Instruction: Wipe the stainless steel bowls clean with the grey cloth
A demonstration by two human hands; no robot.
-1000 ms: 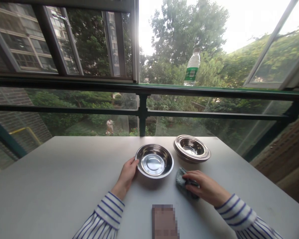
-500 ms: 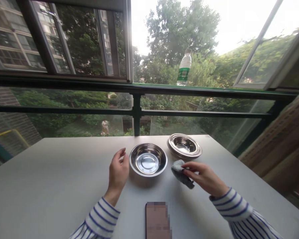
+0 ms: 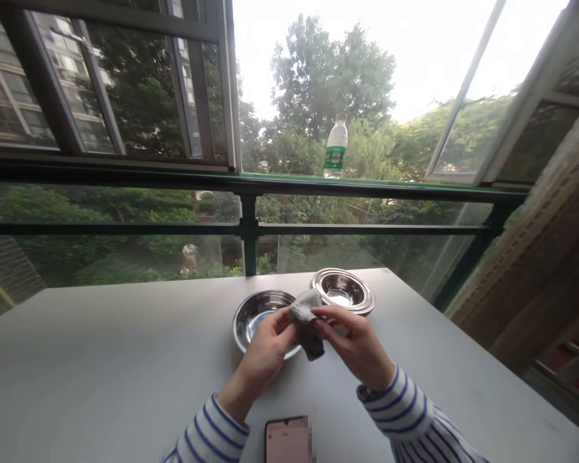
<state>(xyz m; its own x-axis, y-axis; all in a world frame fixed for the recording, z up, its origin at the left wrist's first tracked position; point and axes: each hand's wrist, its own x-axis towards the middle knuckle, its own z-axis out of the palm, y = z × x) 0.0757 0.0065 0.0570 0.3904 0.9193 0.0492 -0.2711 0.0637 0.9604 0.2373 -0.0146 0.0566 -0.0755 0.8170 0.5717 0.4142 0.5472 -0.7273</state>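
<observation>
Background: trees (image 3: 332, 71) are seen beyond a dark green railing (image 3: 174, 180), and a curtain (image 3: 525, 251) is hung at the far right.
Surface: a white surface (image 3: 125, 360) is set against the railing, so everything on it is kept within reach.
Grey cloth: the grey cloth (image 3: 307, 306) is held up between both hands, in front of the bowl's right side; its darker lower end is left hanging. Whether the bowl is touched by it cannot be told.
Left hand: the cloth's left edge is pinched by the fingers of the left hand (image 3: 265, 347).
Right hand: the other edge is pinched by the fingers of the right hand (image 3: 359, 341); with two grips, the cloth is probably kept steady and more easily turned.
Bowl: the steel bowl (image 3: 241, 325) is left upright, partly hidden by the left hand.
Stack: more steel bowls (image 3: 369, 299) are nested behind it to the right, presumably to save room.
Phone: a phone (image 3: 287, 440) is laid nearest the body, screen up.
Bottle: a green-labelled bottle (image 3: 336, 154) is stood by the railing.
Change: half a second earlier the cloth is held by the right hand alone and the left is empty beside the bowl; now both are joined at the cloth.
</observation>
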